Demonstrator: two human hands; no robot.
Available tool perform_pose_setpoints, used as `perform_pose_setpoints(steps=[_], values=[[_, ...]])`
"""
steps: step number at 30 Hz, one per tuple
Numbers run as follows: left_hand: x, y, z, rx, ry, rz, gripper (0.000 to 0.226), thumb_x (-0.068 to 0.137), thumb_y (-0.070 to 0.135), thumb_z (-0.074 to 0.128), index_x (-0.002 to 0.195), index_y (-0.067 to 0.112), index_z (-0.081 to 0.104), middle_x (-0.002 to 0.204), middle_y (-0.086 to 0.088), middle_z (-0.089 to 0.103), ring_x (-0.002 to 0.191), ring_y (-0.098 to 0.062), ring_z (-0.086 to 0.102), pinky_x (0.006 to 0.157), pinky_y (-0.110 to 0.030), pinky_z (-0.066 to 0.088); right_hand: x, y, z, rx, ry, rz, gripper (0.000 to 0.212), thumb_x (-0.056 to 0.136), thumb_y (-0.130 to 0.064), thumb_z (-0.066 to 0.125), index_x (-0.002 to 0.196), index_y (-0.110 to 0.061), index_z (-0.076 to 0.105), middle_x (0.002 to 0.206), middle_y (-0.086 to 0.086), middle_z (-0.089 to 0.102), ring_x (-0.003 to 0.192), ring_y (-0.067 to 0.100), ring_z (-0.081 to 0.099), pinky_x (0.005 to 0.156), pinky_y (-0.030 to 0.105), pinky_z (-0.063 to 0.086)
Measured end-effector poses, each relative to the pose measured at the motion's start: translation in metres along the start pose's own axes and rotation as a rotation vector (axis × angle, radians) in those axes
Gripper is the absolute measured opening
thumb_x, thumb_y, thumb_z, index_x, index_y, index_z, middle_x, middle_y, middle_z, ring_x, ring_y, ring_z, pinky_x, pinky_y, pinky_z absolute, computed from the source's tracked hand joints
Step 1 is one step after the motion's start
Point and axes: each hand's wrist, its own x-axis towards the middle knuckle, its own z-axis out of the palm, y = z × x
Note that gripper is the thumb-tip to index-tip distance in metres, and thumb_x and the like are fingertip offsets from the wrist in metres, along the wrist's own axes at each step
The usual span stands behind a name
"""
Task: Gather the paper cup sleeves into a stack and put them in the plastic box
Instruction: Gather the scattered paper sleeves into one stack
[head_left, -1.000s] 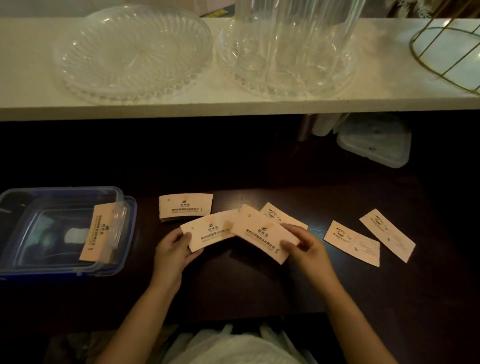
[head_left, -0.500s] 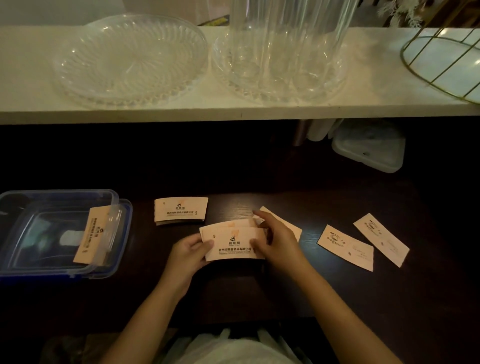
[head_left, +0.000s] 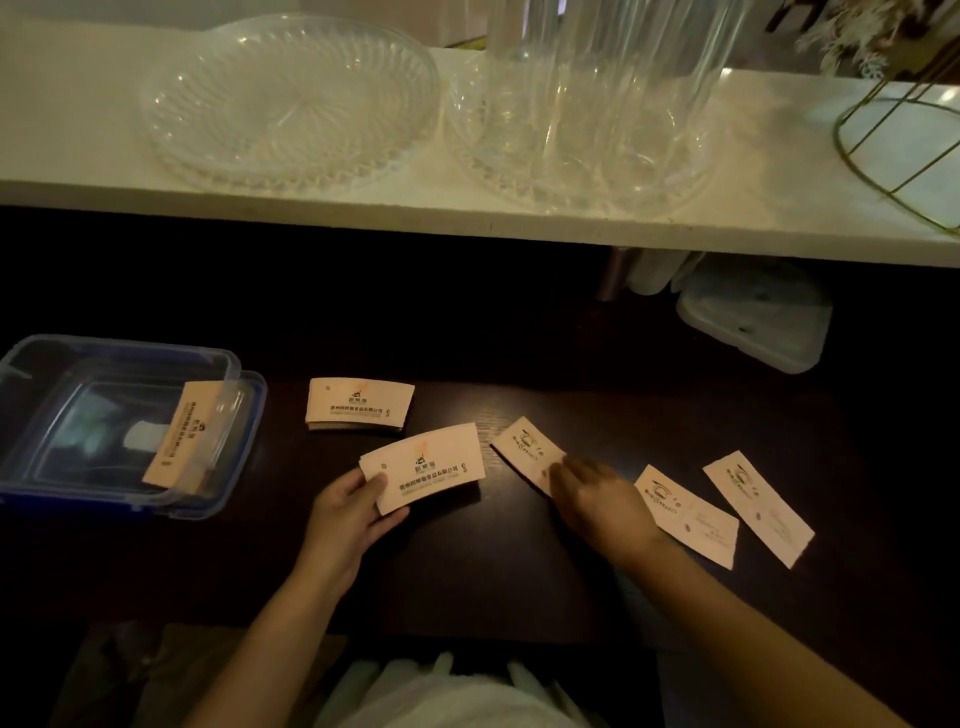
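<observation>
My left hand (head_left: 353, 512) grips a small stack of pale paper cup sleeves (head_left: 431, 467) by its left end, just above the dark table. My right hand (head_left: 605, 501) lies blurred on a single sleeve (head_left: 524, 449) to the right of that stack, fingers touching its lower end. Two more single sleeves (head_left: 691, 514) (head_left: 758, 506) lie further right. Another small pile of sleeves (head_left: 361, 405) rests on the table behind my left hand. The clear plastic box (head_left: 31, 467) with blue rim stands at the left, one sleeve (head_left: 179, 444) leaning on its right wall.
A white shelf (head_left: 467, 208) overhangs the back of the table, carrying a clear glass plate (head_left: 291, 98), a tall glass vessel (head_left: 597, 104) and a gold wire frame (head_left: 904, 150). A white lidded container (head_left: 758, 317) sits under the shelf at the right.
My right hand let go of the stack and moved right onto the single sleeve. The stack now stays in my left hand alone.
</observation>
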Motion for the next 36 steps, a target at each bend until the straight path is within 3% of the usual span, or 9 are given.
perform_pose_setpoints(steps=[3,6,9,15,18,22,26,30,36], values=[[-0.003,-0.003,0.007,-0.002,0.021,0.002,0.032,0.090,0.012,0.049,0.122,0.009,0.053,0.112,-0.014,0.063,0.101,-0.025,0.061,0.068,-0.032,0.053,-0.006,0.003,-0.013,0.145,0.152,0.152,0.024,0.091,-0.018,0.047,0.113,-0.010,0.052,0.101,0.013,0.066,0.083,0.029,0.063,0.065,0.038,0.052],[-0.007,-0.005,0.017,0.013,0.012,0.020,0.032,0.090,0.012,0.049,0.122,0.008,0.053,0.111,-0.014,0.064,0.101,-0.025,0.061,0.070,-0.033,0.053,-0.011,0.011,-0.034,0.661,0.323,0.437,0.015,0.091,-0.009,0.049,0.098,-0.012,0.061,0.094,0.008,0.067,0.078,0.019,0.063,0.058,0.025,0.048],[-0.012,-0.007,0.033,0.068,-0.034,0.043,0.028,0.090,0.012,0.049,0.118,0.009,0.055,0.104,-0.011,0.066,0.096,-0.022,0.064,0.069,-0.032,0.054,-0.015,0.009,-0.051,0.975,0.265,0.392,0.019,0.090,-0.008,0.053,0.092,-0.023,0.063,0.090,-0.002,0.066,0.072,0.004,0.061,0.053,0.017,0.049],[-0.023,-0.013,0.074,0.141,-0.215,0.025,0.014,0.090,0.015,0.050,0.093,0.021,0.062,0.083,-0.001,0.075,0.080,-0.015,0.071,0.058,-0.024,0.057,-0.021,0.002,-0.049,0.678,0.229,0.196,0.019,0.087,-0.010,0.057,0.101,-0.014,0.069,0.099,-0.001,0.071,0.082,0.001,0.057,0.066,0.007,0.042],[-0.027,-0.017,0.088,0.266,-0.302,0.053,0.014,0.088,0.012,0.054,0.096,0.018,0.063,0.091,-0.004,0.073,0.083,-0.014,0.070,0.060,-0.022,0.056,-0.023,0.009,-0.048,0.649,0.275,0.143,0.016,0.085,-0.010,0.059,0.096,-0.015,0.069,0.096,0.000,0.071,0.083,0.007,0.061,0.068,0.011,0.045],[-0.025,-0.023,0.094,0.281,-0.253,0.055,0.015,0.088,0.010,0.052,0.100,0.013,0.061,0.094,-0.006,0.070,0.087,-0.016,0.067,0.059,-0.021,0.057,-0.038,0.031,-0.036,0.583,0.340,0.215,0.026,0.081,-0.019,0.065,0.107,-0.016,0.062,0.103,0.002,0.062,0.084,0.014,0.058,0.073,0.032,0.052],[-0.017,-0.019,0.084,0.233,-0.147,0.026,0.022,0.088,0.011,0.053,0.109,0.008,0.058,0.099,-0.010,0.067,0.093,-0.021,0.064,0.065,-0.027,0.056,-0.070,0.078,-0.012,0.338,0.235,0.412,0.046,0.079,-0.029,0.067,0.122,-0.016,0.053,0.123,0.006,0.055,0.112,0.023,0.047,0.088,0.035,0.043],[-0.012,-0.015,0.080,0.177,-0.123,0.032,0.029,0.088,0.010,0.052,0.116,0.004,0.055,0.106,-0.013,0.064,0.098,-0.023,0.061,0.073,-0.032,0.050,-0.090,0.095,0.004,0.180,0.059,0.406,0.071,0.073,-0.042,0.068,0.133,-0.021,0.039,0.138,0.002,0.044,0.123,0.022,0.037,0.098,0.038,0.040],[-0.011,-0.015,0.085,0.154,-0.140,0.031,0.027,0.088,0.010,0.052,0.115,0.005,0.055,0.104,-0.012,0.065,0.097,-0.023,0.061,0.073,-0.032,0.050,-0.090,0.097,0.007,0.047,0.031,0.349,0.056,0.078,-0.047,0.060,0.127,-0.027,0.043,0.140,-0.002,0.042,0.126,0.020,0.036,0.105,0.045,0.026]])
